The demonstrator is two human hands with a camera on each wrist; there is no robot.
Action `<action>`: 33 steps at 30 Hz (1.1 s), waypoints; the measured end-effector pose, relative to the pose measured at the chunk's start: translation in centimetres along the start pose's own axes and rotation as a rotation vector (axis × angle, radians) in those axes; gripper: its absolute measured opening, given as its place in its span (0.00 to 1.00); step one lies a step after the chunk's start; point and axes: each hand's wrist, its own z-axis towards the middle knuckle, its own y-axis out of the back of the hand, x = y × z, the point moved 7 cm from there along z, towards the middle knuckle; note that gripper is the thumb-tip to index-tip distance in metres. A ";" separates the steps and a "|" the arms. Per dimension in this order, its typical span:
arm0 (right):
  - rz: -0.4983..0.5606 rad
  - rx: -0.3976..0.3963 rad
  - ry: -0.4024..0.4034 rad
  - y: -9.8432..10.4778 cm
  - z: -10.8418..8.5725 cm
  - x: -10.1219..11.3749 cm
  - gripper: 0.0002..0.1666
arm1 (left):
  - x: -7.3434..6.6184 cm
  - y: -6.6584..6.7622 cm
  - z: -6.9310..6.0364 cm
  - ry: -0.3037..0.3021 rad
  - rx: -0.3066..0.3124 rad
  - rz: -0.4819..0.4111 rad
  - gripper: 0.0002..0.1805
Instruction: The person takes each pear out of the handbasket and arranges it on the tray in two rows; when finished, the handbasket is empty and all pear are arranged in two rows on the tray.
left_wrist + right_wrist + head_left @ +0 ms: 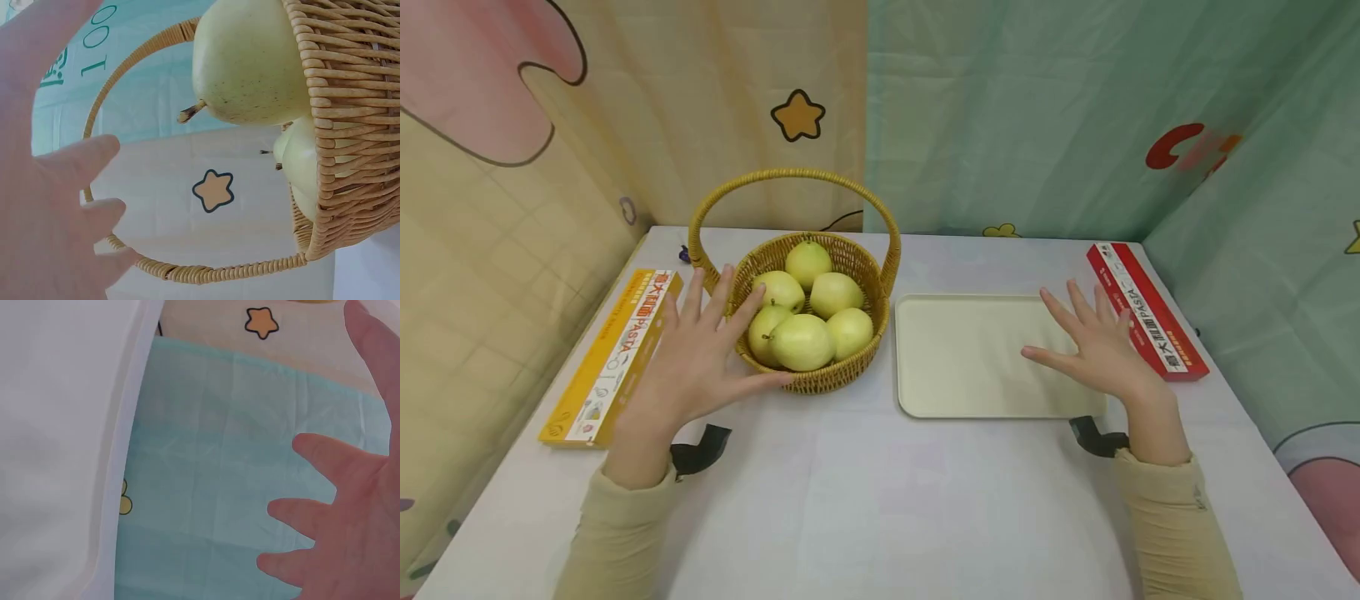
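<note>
A wicker basket (820,382) with a tall arched handle holds several pale yellow-green pears (803,342). Fingers spread, my left hand (700,367) hovers at the basket's left front side and holds nothing. The left wrist view shows a speckled pear (253,62) with its stem, close to the woven basket side (356,125). To the right of the basket lies a cream rectangular tray (970,358) with nothing on it. Above its right end is my right hand (1097,350), fingers spread and holding nothing. In the right wrist view the tray (56,450) fills the left side.
A yellow pasta box (613,358) lies at the table's left edge, beside my left hand. A red pasta box (1150,312) lies at the right, just beyond my right hand. Printed curtains (1000,108) hang behind the white table (880,500).
</note>
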 end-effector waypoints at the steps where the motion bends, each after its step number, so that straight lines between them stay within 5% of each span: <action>1: 0.022 0.000 0.012 0.1 0.0 0.2 0.56 | -0.1 0.2 -0.1 -0.008 -0.010 -0.010 0.57; 6: 0.148 -0.005 0.080 0.9 0.3 1.6 0.54 | -0.2 1.4 -0.9 -0.061 -0.090 -0.108 0.57; 14: 0.307 -0.070 0.203 2.6 1.5 5.4 0.52 | 0.6 2.3 -2.8 -0.141 -0.360 -0.387 0.50; 20: 0.406 -0.136 0.332 2.8 2.8 8.9 0.48 | 1.9 0.7 -4.0 -0.039 -0.455 -0.632 0.37; 27: 0.627 -0.044 0.473 2.1 4.1 14.2 0.43 | 3.7 -2.6 -4.2 0.029 -0.579 -1.154 0.23; 33: 0.737 -0.005 0.542 0.8 5.7 17.5 0.39 | 4.5 -4.8 -4.0 0.171 -0.583 -1.206 0.20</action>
